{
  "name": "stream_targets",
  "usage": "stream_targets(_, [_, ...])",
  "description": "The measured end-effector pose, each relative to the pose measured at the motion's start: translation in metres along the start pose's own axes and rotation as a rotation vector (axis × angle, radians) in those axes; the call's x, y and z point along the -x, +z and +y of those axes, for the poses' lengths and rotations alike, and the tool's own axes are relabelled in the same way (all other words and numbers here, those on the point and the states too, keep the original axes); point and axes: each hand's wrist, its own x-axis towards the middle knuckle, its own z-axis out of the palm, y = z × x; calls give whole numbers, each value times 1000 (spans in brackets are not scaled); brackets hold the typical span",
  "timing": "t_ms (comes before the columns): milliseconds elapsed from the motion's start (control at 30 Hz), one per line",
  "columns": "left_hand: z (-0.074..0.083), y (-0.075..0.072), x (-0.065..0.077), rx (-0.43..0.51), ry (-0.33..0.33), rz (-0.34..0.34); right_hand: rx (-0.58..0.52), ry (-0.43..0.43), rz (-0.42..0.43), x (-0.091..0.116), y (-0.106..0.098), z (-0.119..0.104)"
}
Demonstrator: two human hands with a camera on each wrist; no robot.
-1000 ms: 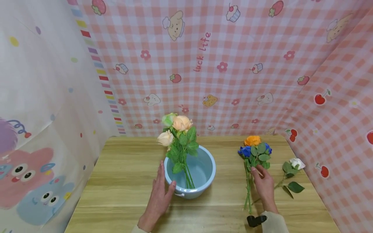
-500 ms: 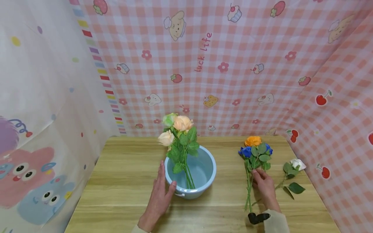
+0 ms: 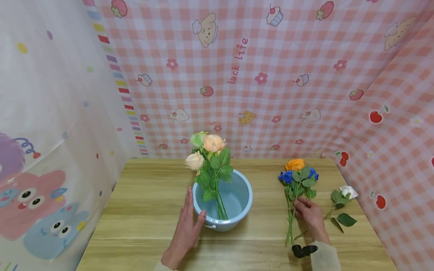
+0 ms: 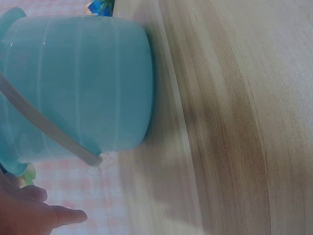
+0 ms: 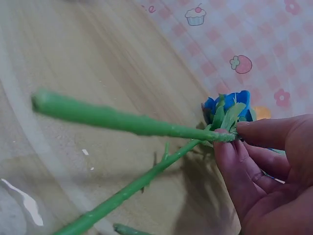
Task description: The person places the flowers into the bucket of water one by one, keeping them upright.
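Note:
My left hand (image 3: 185,227) lies along the left side of a light blue bucket (image 3: 249,201), fingers straight and thumb at the rim. In the left wrist view its fingers (image 4: 68,216) show beside the bucket wall, below the white handle (image 4: 46,122). Cream and peach roses (image 3: 214,143) stand in the bucket, leaning to its left. My right hand (image 3: 310,216) pinches a green rose stem (image 5: 146,126) between thumb and fingers, just under the leaves. Blue roses (image 3: 286,177) and an orange rose (image 3: 295,164) lie bunched at the upper end of these stems.
A white rose (image 3: 348,192) with large leaves lies to the right of my right hand, its stem passing under the hand. All rests on a wooden table (image 3: 149,195). Checked cloth (image 3: 257,49) hangs behind and on the right; a printed white cloth (image 3: 68,101) hangs on the left.
My right hand has slid slightly down and to the right along the stems, which barely shift. The left hand stays beside the bucket. The whole view drifts a little.

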Motion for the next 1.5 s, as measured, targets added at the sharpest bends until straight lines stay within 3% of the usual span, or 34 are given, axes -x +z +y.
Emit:
stream_targets(267, [0, 0, 0, -7, -7, -8, -50, 14, -4, -2, 0, -3])
stream_targets(700, [-3, 1, 1, -4, 11, 8, -36, -4, -3, 7, 2, -22])
stream_targets(1200, [-5, 2, 0, -9, 11, 7, -113, -80, -25, 17, 5, -46])
stream_targets(1500, [-3, 2, -1, 3, 8, 5, -198, -160, 9, 25, 12, -59])
